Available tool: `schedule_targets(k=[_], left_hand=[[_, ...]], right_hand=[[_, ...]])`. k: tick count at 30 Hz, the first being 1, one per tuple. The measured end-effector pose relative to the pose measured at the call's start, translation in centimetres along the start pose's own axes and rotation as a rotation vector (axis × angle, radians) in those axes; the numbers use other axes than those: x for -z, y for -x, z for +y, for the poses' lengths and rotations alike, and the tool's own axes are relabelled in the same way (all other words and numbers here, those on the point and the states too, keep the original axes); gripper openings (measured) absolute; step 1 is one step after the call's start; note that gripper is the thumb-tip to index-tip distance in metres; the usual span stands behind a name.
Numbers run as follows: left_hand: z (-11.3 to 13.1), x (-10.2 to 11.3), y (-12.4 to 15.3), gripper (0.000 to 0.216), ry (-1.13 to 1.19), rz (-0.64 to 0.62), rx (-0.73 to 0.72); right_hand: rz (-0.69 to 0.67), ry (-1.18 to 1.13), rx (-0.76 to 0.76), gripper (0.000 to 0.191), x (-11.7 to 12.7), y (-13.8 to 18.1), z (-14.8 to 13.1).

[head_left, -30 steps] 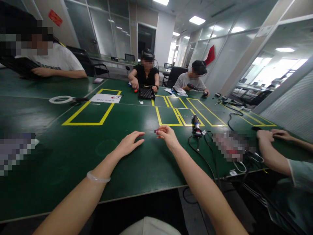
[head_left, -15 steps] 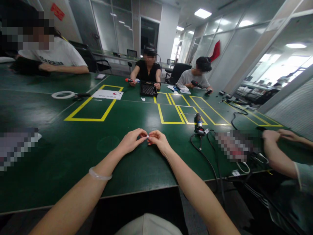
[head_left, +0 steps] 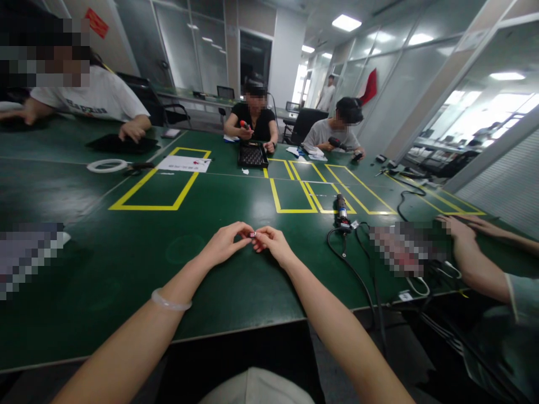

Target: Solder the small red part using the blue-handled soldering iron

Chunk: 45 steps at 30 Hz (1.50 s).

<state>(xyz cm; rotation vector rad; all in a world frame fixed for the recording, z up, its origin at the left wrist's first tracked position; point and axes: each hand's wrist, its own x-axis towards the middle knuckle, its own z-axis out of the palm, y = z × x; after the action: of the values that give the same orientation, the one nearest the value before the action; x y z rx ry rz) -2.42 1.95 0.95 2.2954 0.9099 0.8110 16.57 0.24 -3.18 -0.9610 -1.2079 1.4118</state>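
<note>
Over the green table (head_left: 227, 303), my left hand (head_left: 227, 242) and my right hand (head_left: 273, 243) meet at the fingertips. Between them is a tiny shiny, whitish piece (head_left: 253, 235), too small for me to tell its kind. Thumb and index finger of my left hand pinch it from one side. The fingers of my right hand are closed on its other side, and they partly hide it. A pale, translucent bangle (head_left: 170, 301) circles my left wrist.
A black cylindrical tool (head_left: 342, 211) with cables lies to the right, near a co-worker's hands (head_left: 458, 229). Yellow tape rectangles (head_left: 145, 209) mark the table. Farther off are a white sheet (head_left: 185, 163), a white cable coil (head_left: 107, 166) and a co-worker's black tray (head_left: 252, 155).
My hands stay together, with the fingers of my right hand shifted slightly around the tiny piece. Co-workers' hands have moved: the left one's are apart, the right one's reach forward flatter.
</note>
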Motion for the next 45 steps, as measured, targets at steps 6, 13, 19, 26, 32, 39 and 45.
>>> schedule_targets(k=[6, 13, 19, 26, 32, 39, 45], left_hand=[[-0.10, -0.17, -0.25, 0.025, -0.012, -0.026, 0.064], [0.19, -0.42, -0.28, 0.031, 0.024, -0.019, 0.037], [-0.03, -0.36, -0.35, 0.024, 0.016, -0.019, 0.054], [0.00, -0.21, -0.23, 0.027, 0.017, 0.005, 0.062], [0.57, -0.23, -0.22, 0.024, 0.018, -0.003, 0.020], [0.26, -0.18, -0.22, 0.026, 0.000, 0.005, 0.051], [0.25, -0.29, -0.01, 0.024, 0.030, -0.014, 0.024]], right_hand=[[0.003, -0.017, 0.068, 0.040, -0.02, 0.13, -0.21], [0.003, -0.006, 0.073, 0.038, 0.23, -0.04, -0.05], [-0.036, -0.028, 0.069, 0.042, 0.33, 0.11, -0.30], [-0.040, 0.012, 0.066, 0.038, 0.42, -0.11, 0.00], [-0.049, 0.008, 0.023, 0.041, 0.25, -0.01, -0.32], [-0.058, -0.001, 0.025, 0.041, 0.12, 0.16, -0.45], [-0.079, -0.003, -0.015, 0.043, 0.12, 0.13, -0.69]])
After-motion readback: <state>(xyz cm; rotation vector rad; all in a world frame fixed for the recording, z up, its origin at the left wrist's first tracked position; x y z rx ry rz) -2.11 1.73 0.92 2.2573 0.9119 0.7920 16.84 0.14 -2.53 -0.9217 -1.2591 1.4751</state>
